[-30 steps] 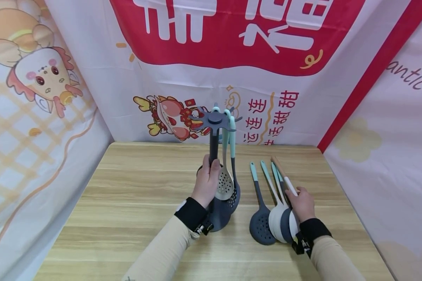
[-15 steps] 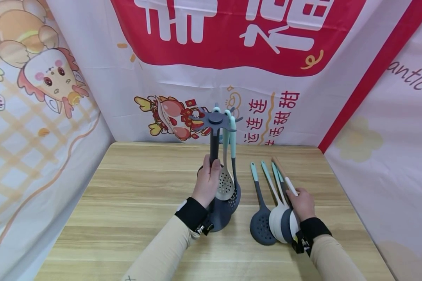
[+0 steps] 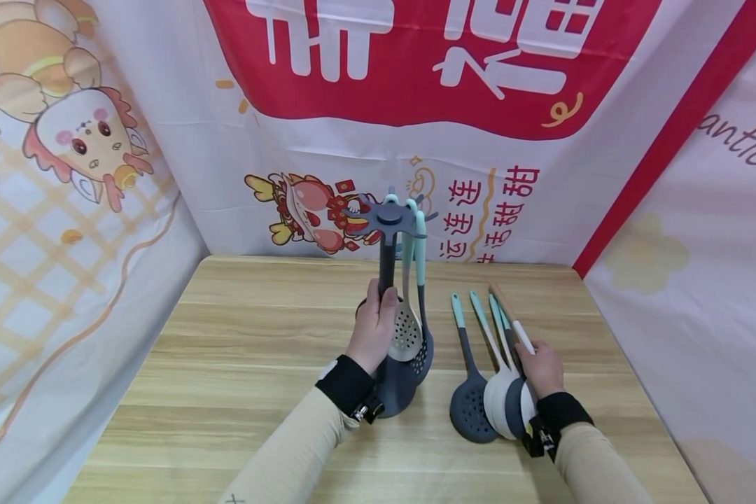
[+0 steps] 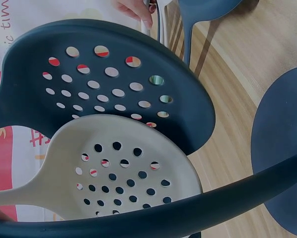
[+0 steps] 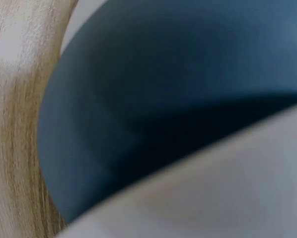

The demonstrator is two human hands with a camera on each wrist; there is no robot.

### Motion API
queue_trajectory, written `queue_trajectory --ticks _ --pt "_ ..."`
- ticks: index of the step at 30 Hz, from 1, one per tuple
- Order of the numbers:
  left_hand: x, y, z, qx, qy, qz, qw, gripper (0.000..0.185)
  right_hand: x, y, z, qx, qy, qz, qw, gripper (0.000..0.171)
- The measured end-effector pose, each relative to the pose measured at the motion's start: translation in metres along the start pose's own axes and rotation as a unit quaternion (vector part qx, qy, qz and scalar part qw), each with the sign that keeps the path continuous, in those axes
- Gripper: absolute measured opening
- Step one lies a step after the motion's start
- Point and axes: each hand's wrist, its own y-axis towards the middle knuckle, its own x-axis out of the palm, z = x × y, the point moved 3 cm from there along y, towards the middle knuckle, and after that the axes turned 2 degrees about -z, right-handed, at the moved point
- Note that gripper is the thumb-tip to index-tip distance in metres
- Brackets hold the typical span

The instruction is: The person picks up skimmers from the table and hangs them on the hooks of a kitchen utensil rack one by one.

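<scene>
The utensil stand (image 3: 386, 280) rises upright near the middle of the desk (image 3: 239, 364), its post clasped by the left hand's (image 3: 372, 332) curled fingers. Toward the right edge, the right hand (image 3: 542, 367) pinches a white-handled utensil (image 3: 518, 334) among loose spoons (image 3: 488, 378).

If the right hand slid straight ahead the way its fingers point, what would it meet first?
Probably the white handle already under the right hand, then its wooden end; depth beyond is unclear.

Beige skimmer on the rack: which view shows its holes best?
Left wrist: the beige skimmer fills the frame, holes sharp, overlapping the dark skimmer. Head shows it small beside the left hand. Right wrist shows only blurred surfaces.
</scene>
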Motion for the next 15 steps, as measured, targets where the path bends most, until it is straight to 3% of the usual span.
queue_trajectory --ticks 15 --pt "0.0000 0.0004 -0.0012 0.002 0.000 -0.001 1.0000 0.023 0.0011 -0.0002 0.0011 0.015 0.026 0.029 0.999 0.035"
